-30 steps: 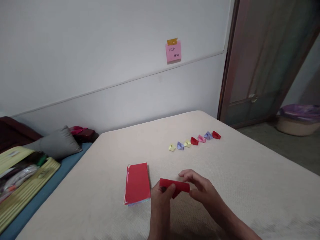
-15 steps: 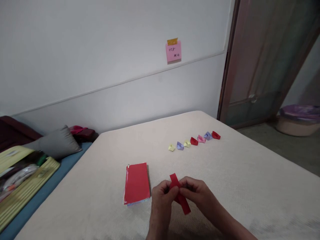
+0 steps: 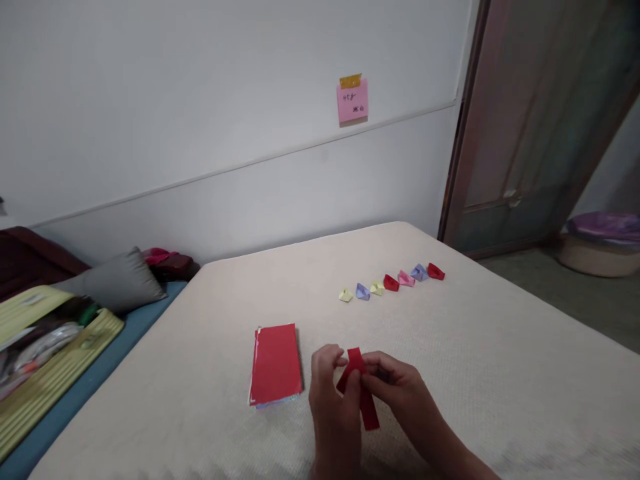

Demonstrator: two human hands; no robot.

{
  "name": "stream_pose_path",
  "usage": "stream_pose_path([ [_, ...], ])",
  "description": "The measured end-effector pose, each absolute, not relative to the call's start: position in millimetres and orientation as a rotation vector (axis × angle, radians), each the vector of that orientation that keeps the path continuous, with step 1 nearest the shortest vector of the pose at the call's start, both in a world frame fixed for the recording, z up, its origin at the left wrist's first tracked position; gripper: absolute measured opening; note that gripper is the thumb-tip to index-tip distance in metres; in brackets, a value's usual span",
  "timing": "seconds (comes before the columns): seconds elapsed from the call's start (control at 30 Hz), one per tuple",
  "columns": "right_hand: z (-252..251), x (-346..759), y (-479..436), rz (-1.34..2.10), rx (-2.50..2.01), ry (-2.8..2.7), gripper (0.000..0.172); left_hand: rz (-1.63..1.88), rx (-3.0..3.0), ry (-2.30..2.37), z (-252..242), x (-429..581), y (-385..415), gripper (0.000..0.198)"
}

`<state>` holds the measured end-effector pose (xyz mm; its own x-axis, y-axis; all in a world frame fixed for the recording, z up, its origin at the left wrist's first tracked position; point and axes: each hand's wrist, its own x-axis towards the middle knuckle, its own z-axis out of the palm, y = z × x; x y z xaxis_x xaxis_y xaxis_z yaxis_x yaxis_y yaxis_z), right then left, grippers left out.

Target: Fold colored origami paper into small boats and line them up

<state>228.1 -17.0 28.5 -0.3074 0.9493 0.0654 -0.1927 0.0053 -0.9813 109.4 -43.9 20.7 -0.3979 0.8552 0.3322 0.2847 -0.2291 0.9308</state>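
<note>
A piece of folded red paper (image 3: 369, 408), a narrow strip with a wider pointed part near its upper end, is between my hands above the bed. My right hand (image 3: 400, 387) pinches its right side between thumb and fingers. On the left, the thumb of my left hand (image 3: 334, 407) presses on the front of the paper, while the index finger is bent and raised off it. Left of my hands lies a stack of coloured paper (image 3: 276, 365) with a red sheet on top. Beyond, small folded paper boats (image 3: 391, 283) in yellow, purple, red and pink stand in a slanting row.
The light bed cover (image 3: 210, 373) runs up to a white wall, where a pink note (image 3: 353, 101) is taped. To the left are a grey pillow (image 3: 117, 280) and an open yellow box (image 3: 65, 367) of items. A bin (image 3: 600, 243) stands by the dark-framed door (image 3: 530, 133).
My left index finger has lifted and opened away from the red paper, with the thumb still on it. The paper's upper end has turned slightly more upright. The view has shifted slightly.
</note>
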Motion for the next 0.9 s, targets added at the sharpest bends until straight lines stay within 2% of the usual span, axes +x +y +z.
stream_pose_path([
  [0.13, 25.1, 226.7, -19.9, 1.411, -0.900, -1.329, 0.016, 1.732, 1.560, 1.654, 14.7, 113.7, -47.1, 0.022],
  [0.47, 25.4, 222.9, -22.7, 1.244, -0.954, -1.422, 0.025, 1.677, 1.487, 1.738, 16.1, 113.7, -47.0, 0.018],
  [0.9, 24.1, 222.4, -24.8, 1.274, -0.950, -1.411, 0.014, 1.834, 1.378, 1.594, 14.0, 113.7, -47.8, 0.012],
])
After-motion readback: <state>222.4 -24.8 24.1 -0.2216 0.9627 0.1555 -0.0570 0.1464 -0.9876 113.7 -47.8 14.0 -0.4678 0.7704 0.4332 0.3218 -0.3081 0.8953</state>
